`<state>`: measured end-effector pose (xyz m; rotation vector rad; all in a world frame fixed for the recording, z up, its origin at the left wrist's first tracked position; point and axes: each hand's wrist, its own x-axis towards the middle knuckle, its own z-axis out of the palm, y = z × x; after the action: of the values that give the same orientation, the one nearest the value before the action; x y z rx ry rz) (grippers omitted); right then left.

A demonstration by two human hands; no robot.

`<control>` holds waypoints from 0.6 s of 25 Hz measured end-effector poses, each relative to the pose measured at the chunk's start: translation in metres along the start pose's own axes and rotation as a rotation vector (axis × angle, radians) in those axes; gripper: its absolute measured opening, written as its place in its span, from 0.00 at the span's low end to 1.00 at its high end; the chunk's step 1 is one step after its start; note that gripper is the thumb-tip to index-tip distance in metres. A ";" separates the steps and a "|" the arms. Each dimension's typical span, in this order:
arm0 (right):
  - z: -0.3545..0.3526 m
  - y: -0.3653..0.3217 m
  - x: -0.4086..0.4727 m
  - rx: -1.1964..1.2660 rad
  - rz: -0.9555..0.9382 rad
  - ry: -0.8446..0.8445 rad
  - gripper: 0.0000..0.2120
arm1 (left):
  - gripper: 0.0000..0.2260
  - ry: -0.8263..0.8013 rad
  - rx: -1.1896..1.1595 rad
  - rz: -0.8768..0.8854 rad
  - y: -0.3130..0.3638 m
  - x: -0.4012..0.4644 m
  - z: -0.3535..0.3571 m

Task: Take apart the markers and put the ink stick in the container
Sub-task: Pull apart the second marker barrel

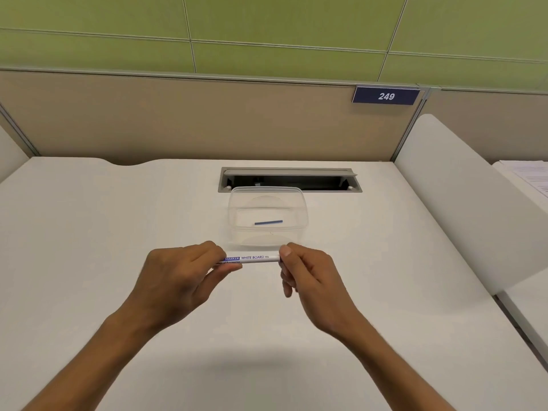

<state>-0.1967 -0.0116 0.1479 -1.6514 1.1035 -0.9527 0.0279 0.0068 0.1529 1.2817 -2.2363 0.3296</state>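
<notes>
A white whiteboard marker [255, 258] with blue lettering lies level between both hands, just in front of the container. My left hand [178, 277] grips its left end, which is hidden in the fingers. My right hand [305, 274] pinches its right end between thumb and fingers. Behind the marker stands a clear plastic container [302, 215] without a lid. A thin blue ink stick [268, 222] lies flat on its bottom.
The white desk [118, 232] has a cable slot [289, 180] with an open flap just behind the container. A beige partition [207, 120] with a plate reading 249 closes the back. A white divider [450, 203] stands at the right, papers [530, 173] beyond it.
</notes>
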 end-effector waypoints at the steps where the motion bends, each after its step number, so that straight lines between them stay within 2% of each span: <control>1: 0.000 0.001 -0.002 -0.156 -0.088 0.056 0.19 | 0.17 -0.036 -0.062 -0.040 0.001 0.002 -0.002; 4: -0.004 0.002 -0.003 -0.557 -0.383 0.172 0.14 | 0.16 -0.172 -0.245 -0.190 0.000 0.005 -0.006; 7: -0.008 0.002 -0.001 -0.690 -0.577 0.164 0.15 | 0.18 -0.338 -0.344 -0.274 -0.006 0.001 -0.002; 10: -0.008 0.003 0.000 -0.734 -0.614 0.131 0.18 | 0.22 -0.399 -0.429 -0.259 -0.005 -0.001 0.001; 12: -0.009 0.003 0.001 -0.715 -0.598 0.121 0.16 | 0.22 -0.393 -0.455 -0.255 -0.004 0.000 0.000; 15: -0.006 0.004 -0.001 -0.576 -0.500 0.072 0.12 | 0.20 -0.349 -0.332 -0.218 -0.001 0.001 -0.005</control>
<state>-0.2034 -0.0125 0.1455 -2.4592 1.0965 -1.0686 0.0297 0.0078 0.1577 1.4629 -2.2707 -0.3591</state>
